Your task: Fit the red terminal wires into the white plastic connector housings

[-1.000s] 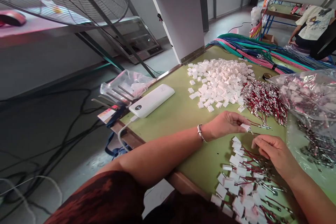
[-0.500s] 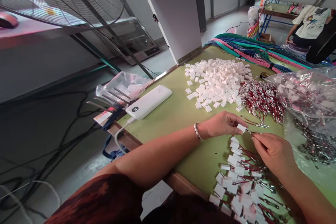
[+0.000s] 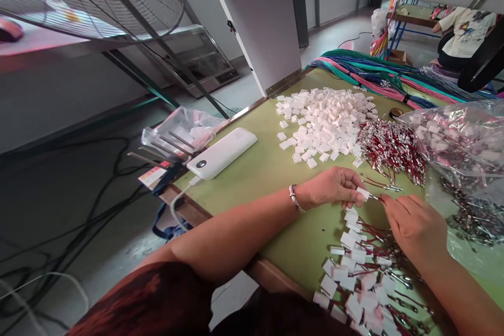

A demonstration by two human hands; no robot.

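Observation:
Between thumb and fingers, my left hand (image 3: 334, 187) pinches a white plastic connector housing (image 3: 363, 194). My right hand (image 3: 415, 226) is closed on a short wire (image 3: 376, 198) whose metal terminal end is at the housing's right side; how deep it sits I cannot tell. Below both hands lies a spread of housings with dark red wires (image 3: 356, 254) attached. Just above the hands are a few loose red wires (image 3: 378, 184) with metal ends. Farther back rests a heap of white housings (image 3: 326, 121), beside a pile of red terminal wires (image 3: 394, 149).
A white power bank (image 3: 222, 153) with a cable lies at the table's left edge. Clear plastic bags (image 3: 464, 136) of parts stand at the right. Coloured cable bundles (image 3: 366, 76) and a tape roll (image 3: 396, 113) lie behind. A fan (image 3: 98, 0) stands left; a person (image 3: 466, 34) sits beyond.
My right hand has turned slightly, its fingers more curled around the wire. My left hand still holds the housing, in nearly the same place. The seated person's arm has moved.

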